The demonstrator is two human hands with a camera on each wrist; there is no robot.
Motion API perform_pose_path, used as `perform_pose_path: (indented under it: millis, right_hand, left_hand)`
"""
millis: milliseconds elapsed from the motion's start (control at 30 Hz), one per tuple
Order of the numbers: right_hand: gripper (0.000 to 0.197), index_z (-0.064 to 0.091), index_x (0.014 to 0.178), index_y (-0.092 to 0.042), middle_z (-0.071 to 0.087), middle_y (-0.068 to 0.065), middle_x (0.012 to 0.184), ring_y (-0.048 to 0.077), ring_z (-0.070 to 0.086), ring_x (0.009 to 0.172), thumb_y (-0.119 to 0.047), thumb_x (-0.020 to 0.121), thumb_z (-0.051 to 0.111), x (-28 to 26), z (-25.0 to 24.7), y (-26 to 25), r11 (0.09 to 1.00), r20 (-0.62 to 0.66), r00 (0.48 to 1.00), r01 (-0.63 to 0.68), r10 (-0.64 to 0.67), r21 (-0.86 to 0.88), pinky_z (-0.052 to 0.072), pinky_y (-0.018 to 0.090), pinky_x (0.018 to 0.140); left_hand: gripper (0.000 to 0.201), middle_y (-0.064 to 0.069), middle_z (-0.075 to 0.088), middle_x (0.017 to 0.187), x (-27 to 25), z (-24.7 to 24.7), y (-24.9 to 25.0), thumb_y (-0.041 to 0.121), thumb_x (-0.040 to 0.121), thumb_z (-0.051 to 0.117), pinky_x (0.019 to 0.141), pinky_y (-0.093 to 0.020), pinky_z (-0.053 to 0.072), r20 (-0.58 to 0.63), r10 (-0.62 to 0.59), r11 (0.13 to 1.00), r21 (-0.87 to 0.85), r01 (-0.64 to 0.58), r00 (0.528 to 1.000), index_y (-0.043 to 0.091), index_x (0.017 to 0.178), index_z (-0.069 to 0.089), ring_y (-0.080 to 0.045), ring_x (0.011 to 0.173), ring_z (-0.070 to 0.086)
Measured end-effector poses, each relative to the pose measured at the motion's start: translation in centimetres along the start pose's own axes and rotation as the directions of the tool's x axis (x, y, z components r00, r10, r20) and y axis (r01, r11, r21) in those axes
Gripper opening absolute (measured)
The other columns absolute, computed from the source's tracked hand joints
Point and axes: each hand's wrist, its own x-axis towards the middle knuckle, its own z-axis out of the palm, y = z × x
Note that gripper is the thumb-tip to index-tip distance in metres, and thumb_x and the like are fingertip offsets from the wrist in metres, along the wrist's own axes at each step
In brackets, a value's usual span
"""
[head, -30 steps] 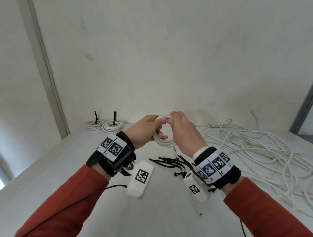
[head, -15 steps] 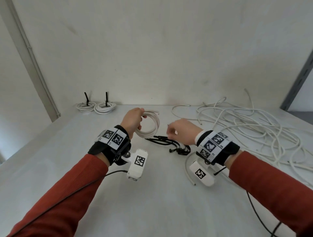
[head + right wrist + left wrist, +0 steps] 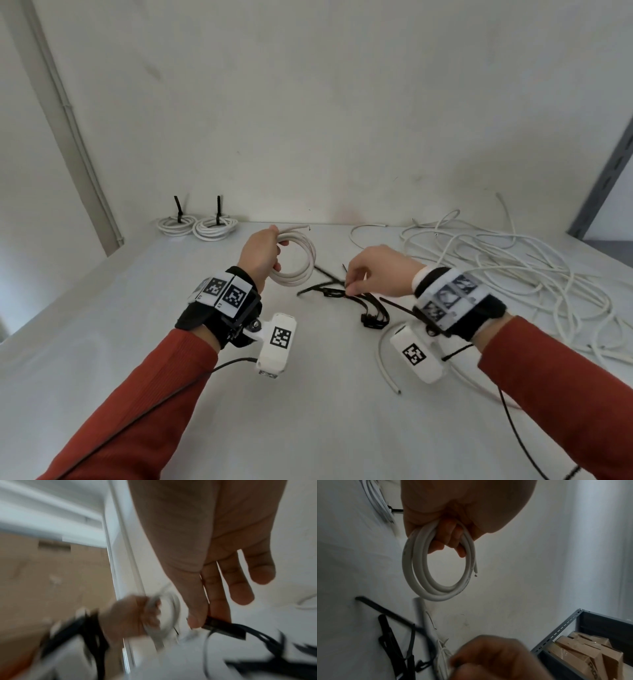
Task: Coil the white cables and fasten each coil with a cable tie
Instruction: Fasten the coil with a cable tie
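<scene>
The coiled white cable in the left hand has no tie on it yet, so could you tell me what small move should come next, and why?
Probably lift one black plastic cable tie clear of the pile and bring it to the coiled white cable. The right hand pinches a tie between thumb and forefinger at the pile, while the left hand grips the coil, which is bare, unlike the two tied coils by the wall.

A small white cable coil (image 3: 297,260) of a few loops is held up off the tabletop (image 3: 171,342), one cut end poking out at its top. Black cable ties (image 3: 346,296) lie in a loose heap just right of it. Further right sprawls a tangle of loose white cables (image 3: 496,267). Two tied coils (image 3: 198,226) sit at the back left.
</scene>
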Motion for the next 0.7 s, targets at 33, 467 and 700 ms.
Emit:
perform_pose_path:
  millis: [33, 467, 700]
  right_hand:
    - [0.006, 0.070, 0.085, -0.021, 0.068, -0.008, 0.077, 0.005, 0.059, 0.068, -0.027, 0.084, 0.071, -0.5, -1.2, 0.0, 0.993, -0.046, 0.999, -0.004, 0.010, 0.119, 0.041, 0.012, 0.061]
    - [0.006, 0.069, 0.085, -0.004, 0.068, 0.007, 0.063, 0.014, 0.062, 0.055, -0.010, 0.085, 0.069, -3.3, -3.8, -1.6, 0.709, -0.169, 0.971, -0.002, 0.172, 0.705, 0.053, 0.022, 0.060]
    - [0.013, 0.061, 0.082, -0.003, 0.063, 0.013, 0.076, 0.014, 0.057, 0.044, -0.012, 0.092, 0.061, 0.1, -1.2, 0.1, 0.469, -0.124, 0.896, -0.102, 0.426, 0.877, 0.050, 0.022, 0.048]
  left_hand:
    - [0.042, -0.002, 0.038, 0.067, 0.1, -0.1, 0.0, 0.030, 0.101, 0.029, 0.060, -0.030, 0.033, -0.022, 0.022, 1.000, 0.014, -0.022, 1.000, 0.011, 0.073, 0.054, -0.018, 0.050, 0.036]
    - [0.028, -0.004, 0.043, 0.067, 0.5, 0.7, 1.6, 0.024, 0.098, 0.038, 0.065, -0.036, 0.038, -0.118, 0.177, 0.984, 0.031, -0.174, 0.977, 0.015, 0.072, 0.045, -0.022, 0.062, 0.039]
    - [0.027, -0.004, 0.041, 0.065, -0.1, 1.3, 1.5, 0.019, 0.097, 0.037, 0.051, -0.028, 0.034, -0.081, 0.124, 0.992, -0.003, -0.125, 0.989, 0.012, 0.072, 0.045, -0.019, 0.053, 0.035]
